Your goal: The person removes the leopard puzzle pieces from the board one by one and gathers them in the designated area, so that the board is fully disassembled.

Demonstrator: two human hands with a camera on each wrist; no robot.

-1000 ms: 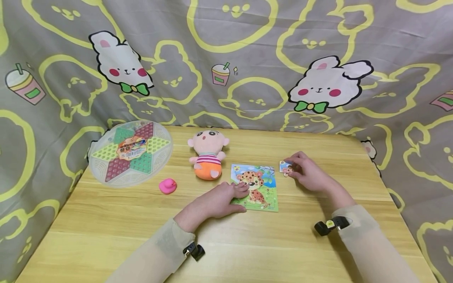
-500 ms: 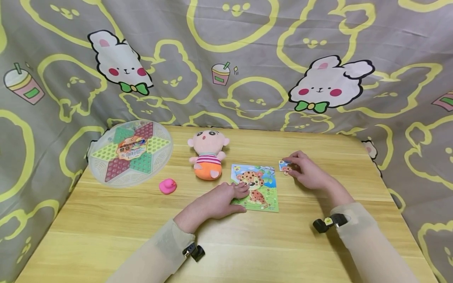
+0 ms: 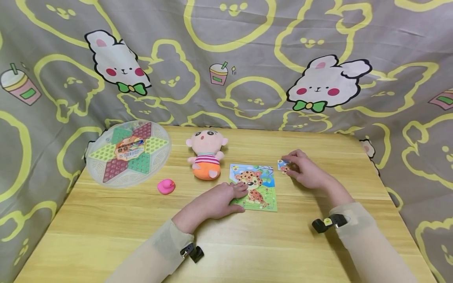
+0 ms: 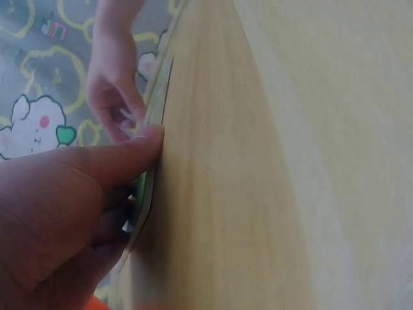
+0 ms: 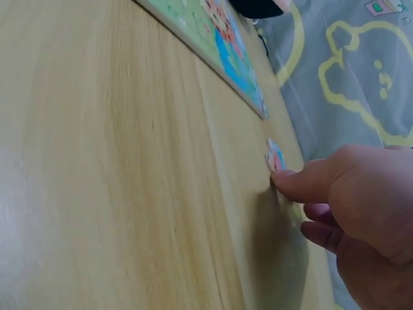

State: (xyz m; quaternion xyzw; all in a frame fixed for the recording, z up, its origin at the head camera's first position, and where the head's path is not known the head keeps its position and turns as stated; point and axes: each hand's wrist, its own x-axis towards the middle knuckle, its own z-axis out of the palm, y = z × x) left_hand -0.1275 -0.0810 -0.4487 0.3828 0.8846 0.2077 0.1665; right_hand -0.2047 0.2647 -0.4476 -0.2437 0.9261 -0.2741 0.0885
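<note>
A square jigsaw puzzle (image 3: 267,196) with a spotted leopard cub on green and blue lies flat on the table. Over its left side rests my left hand (image 3: 221,200), fingers on the picture and thumb along the near edge; they cover part of the cub. To the right of the board, my right hand (image 3: 307,171) pinches a small puzzle piece (image 3: 282,165) between thumb and fingers. Blue sky and a brown spotted patch show on that piece. From the right wrist, the piece (image 5: 275,156) appears close over the tabletop, apart from the puzzle's corner.
A plush doll (image 3: 207,157) with a striped top and orange bottom lies left of the puzzle. Farther left are a pink toy duck (image 3: 166,186) and a round Chinese checkers board (image 3: 95,167). A patterned curtain (image 3: 247,106) borders the table's back.
The right hand and its puzzle piece have shifted only very slightly. The left hand stays on the puzzle; the whole head view has drifted a little.
</note>
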